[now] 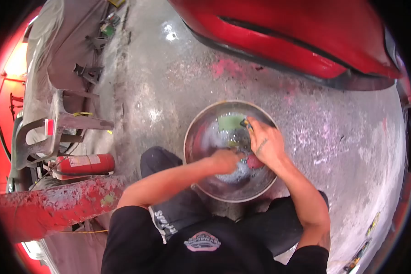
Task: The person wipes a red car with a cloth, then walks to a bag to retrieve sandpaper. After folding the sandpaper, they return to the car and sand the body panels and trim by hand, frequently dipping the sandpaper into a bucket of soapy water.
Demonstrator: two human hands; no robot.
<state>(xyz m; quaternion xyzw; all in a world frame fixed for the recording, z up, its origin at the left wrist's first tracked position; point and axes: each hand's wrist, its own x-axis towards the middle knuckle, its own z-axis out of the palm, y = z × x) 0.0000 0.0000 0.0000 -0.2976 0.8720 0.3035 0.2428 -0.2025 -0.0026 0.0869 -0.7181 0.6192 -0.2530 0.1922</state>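
A round metal basin [186, 150] with soapy water stands on the floor between my knees. My right hand [267, 142] is closed around a small dark object with a yellow-orange part [245, 123], held over the right side of the basin. My left hand [226, 161], blurred by motion, is low in the basin near the suds, and its fingers are smeared. A green pad or patch [230, 122] shows at the basin's far side. Close below my right hand is a pinkish-red piece [254, 161].
A red car body panel [297, 41] overhangs the floor ahead. To the left are a grey plastic chair [68, 121] on its side, a red fire extinguisher [84, 164] and a paint-worn red beam [55, 205]. Some tools [360, 255] lie at the lower right.
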